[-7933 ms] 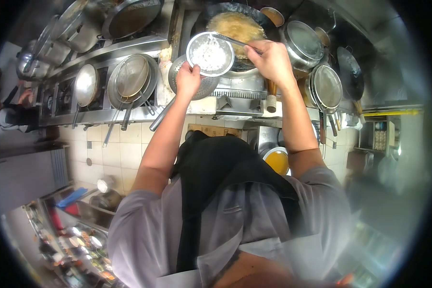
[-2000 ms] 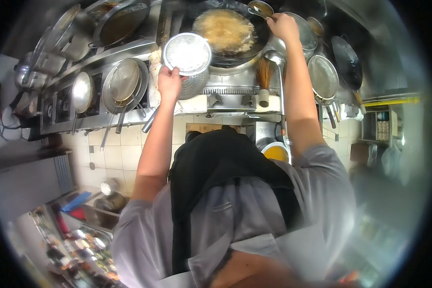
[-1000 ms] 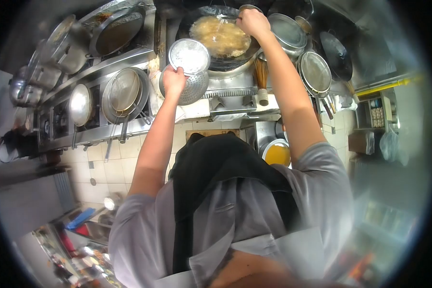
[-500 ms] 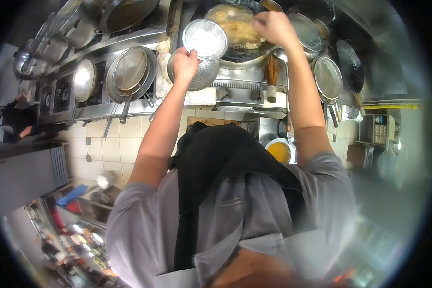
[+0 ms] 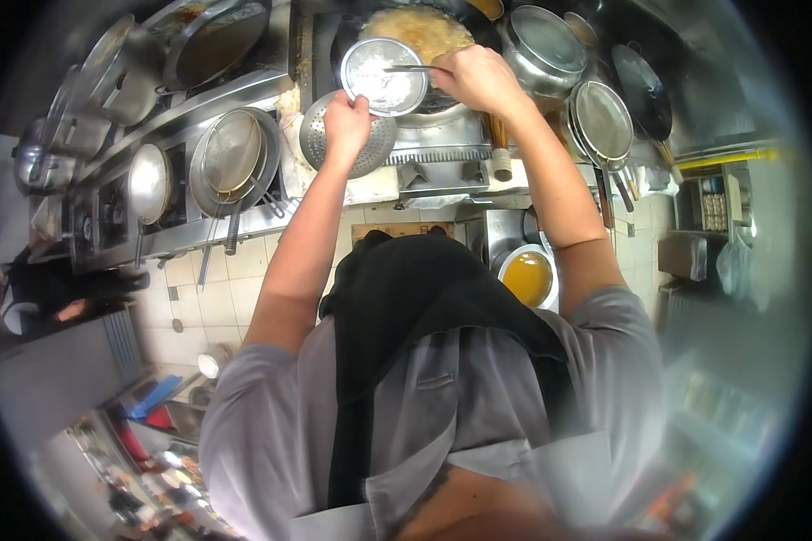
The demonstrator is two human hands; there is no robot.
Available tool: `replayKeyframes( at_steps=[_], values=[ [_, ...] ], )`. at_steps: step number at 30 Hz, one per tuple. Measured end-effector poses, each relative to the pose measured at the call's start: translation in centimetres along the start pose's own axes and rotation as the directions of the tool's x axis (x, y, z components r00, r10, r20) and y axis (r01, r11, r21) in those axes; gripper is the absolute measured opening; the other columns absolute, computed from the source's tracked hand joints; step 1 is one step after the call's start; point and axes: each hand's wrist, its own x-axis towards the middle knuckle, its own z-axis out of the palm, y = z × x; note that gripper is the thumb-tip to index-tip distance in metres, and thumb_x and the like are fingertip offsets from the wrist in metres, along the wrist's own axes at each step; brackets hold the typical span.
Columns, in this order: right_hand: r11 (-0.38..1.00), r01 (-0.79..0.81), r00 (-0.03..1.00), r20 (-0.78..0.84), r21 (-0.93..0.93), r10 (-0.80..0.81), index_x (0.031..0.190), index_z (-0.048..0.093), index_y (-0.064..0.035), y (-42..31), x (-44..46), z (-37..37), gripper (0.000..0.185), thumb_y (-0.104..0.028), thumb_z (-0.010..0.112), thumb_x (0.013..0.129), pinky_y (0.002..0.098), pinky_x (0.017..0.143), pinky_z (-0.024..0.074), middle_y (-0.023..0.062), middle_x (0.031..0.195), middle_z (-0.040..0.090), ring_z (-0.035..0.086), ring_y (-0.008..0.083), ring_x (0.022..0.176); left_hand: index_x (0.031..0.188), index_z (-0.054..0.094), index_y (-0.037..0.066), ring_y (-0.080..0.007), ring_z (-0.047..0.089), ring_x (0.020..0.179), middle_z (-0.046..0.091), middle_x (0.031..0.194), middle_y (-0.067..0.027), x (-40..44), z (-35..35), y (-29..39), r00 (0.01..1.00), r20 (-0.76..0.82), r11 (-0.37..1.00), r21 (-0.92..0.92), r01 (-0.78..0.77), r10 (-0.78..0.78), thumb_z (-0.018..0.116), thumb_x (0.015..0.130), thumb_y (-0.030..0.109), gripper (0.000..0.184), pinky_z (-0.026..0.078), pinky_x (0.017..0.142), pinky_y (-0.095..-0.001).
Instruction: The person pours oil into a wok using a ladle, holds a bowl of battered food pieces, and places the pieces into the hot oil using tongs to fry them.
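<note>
My left hand (image 5: pixel 346 124) is closed on the near rim of a round metal bowl (image 5: pixel 384 101), which has a loose white substance inside. My right hand (image 5: pixel 480 79) grips a thin dark utensil (image 5: pixel 413 68); its tip reaches over the white contents, and its exact kind is unclear. Just beyond the bowl, golden liquid (image 5: pixel 419 29) bubbles in a large wok (image 5: pixel 345 38). Below the bowl, partly covered by my left hand and forearm, lies a perforated skimmer (image 5: pixel 370 149). A bamboo brush (image 5: pixel 500 160) stands by the stove front, below my right wrist.
Strainers (image 5: pixel 230 153) and a metal ladle or pan (image 5: pixel 151 183) rest on the left burners. More strainers (image 5: pixel 603 122) and a lidded-looking pot (image 5: pixel 548 41) stand right. A bowl of yellow liquid (image 5: pixel 526 278) sits low beside me. Another person (image 5: pixel 41 293) is at far left.
My right hand has come from over the wok toward the bowl, and the dark utensil now shows in it across the bowl. My left hand still holds the bowl. The view has shifted slightly.
</note>
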Motion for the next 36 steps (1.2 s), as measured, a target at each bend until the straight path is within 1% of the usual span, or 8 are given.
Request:
replayKeyframes(
  at_steps=[13,15,20,23,27,30,33,36],
  values=[
    [0.999,-0.03,0.981,-0.191,0.032,0.036,0.096,0.075,-0.0058,0.7,1.5,-3.6,0.024,-0.026,0.066,0.086,0.0479,0.078,0.0548,0.0201,0.083,0.07,0.068,0.0384,0.083,0.099,0.062,-0.011,-0.0264,0.074,0.068,0.069,0.081,-0.0168,0.8,0.4,-0.4,0.999,0.019,0.997,-0.07,0.036,-0.035,0.057,0.096,0.011,0.022,0.059,0.059,-0.0345],
    [0.989,-0.135,0.968,-0.206,0.056,0.143,0.098,0.076,-0.0072,1.4,2.2,-3.7,0.024,-0.025,0.065,0.087,0.0478,0.08,0.0549,0.0206,0.087,0.071,0.069,0.0384,0.085,0.099,0.062,-0.012,-0.0271,0.074,0.069,0.067,0.082,-0.0155,1.3,0.5,-0.5,0.999,0.017,0.997,-0.057,0.048,-0.047,0.058,0.097,0.01,0.022,0.061,0.057,-0.0335],
    [0.984,-0.176,0.961,-0.216,-0.002,0.171,0.098,0.077,-0.0079,3.4,4.4,-4.3,0.025,-0.027,0.064,0.087,0.0476,0.083,0.0554,0.0209,0.089,0.071,0.069,0.0387,0.088,0.095,0.059,-0.01,-0.0263,0.074,0.065,0.069,0.078,-0.0169,2.2,0.0,-3.3,0.995,-0.075,0.974,-0.224,0.045,-0.064,0.058,0.095,0.01,0.02,0.059,0.056,-0.0341],
    [0.969,-0.244,0.958,-0.165,-0.049,0.233,0.098,0.077,-0.0078,5.1,6.1,-3.4,0.027,-0.028,0.062,0.088,0.0475,0.085,0.0559,0.0209,0.092,0.072,0.07,0.0386,0.09,0.096,0.059,-0.011,-0.0256,0.073,0.065,0.069,0.08,-0.018,1.2,-1.7,-3.5,0.987,-0.082,0.989,-0.077,0.129,-0.135,0.057,0.095,0.009,0.02,0.06,0.055,-0.0341],
    [0.928,-0.346,0.938,-0.07,-0.136,0.339,0.102,0.076,-0.0073,8.1,8.6,0.1,0.031,-0.032,0.06,0.091,0.0485,0.087,0.0561,0.0211,0.1,0.073,0.07,0.0385,0.095,0.096,0.058,-0.012,-0.0244,0.073,0.068,0.068,0.083,-0.0184,-0.6,-2.8,-4.3,0.983,-0.145,0.978,-0.187,0.088,-0.116,0.056,0.097,0.007,0.019,0.062,0.056,-0.0332],
    [0.881,-0.452,0.891,-0.115,-0.142,0.439,0.105,0.075,-0.0069,9.2,8.9,1.5,0.034,-0.035,0.06,0.092,0.0493,0.086,0.0559,0.0211,0.103,0.072,0.07,0.0389,0.096,0.097,0.059,-0.012,-0.0242,0.073,0.068,0.068,0.082,-0.0166,-2.1,-3.6,-4.4,0.978,-0.155,0.982,-0.15,0.113,-0.136,0.057,0.097,0.007,0.019,0.061,0.056,-0.033],
    [0.88,-0.475,0.868,-0.173,-0.017,0.465,0.105,0.075,-0.0074,6.4,7.2,-1.6,0.034,-0.036,0.062,0.091,0.049,0.086,0.0559,0.0212,0.101,0.073,0.07,0.0385,0.096,0.102,0.061,-0.013,-0.0219,0.07,0.071,0.067,0.088,-0.0176,-3.9,-4.4,-3.8,0.989,-0.126,0.981,-0.186,0.051,-0.075,0.057,0.099,0.009,0.023,0.064,0.063,-0.0329],
    [0.941,-0.338,0.917,-0.23,-0.012,0.327,0.103,0.075,-0.0072,3.8,4.4,-3.3,0.033,-0.036,0.064,0.09,0.0482,0.083,0.0558,0.0212,0.093,0.072,0.07,0.0388,0.092,0.1,0.059,-0.01,-0.0219,0.072,0.069,0.069,0.085,-0.0173,-4.8,-4.4,-3.3,0.99,-0.124,0.971,-0.235,0.035,-0.066,0.056,0.098,0.008,0.019,0.062,0.059,-0.032]
  ],
)
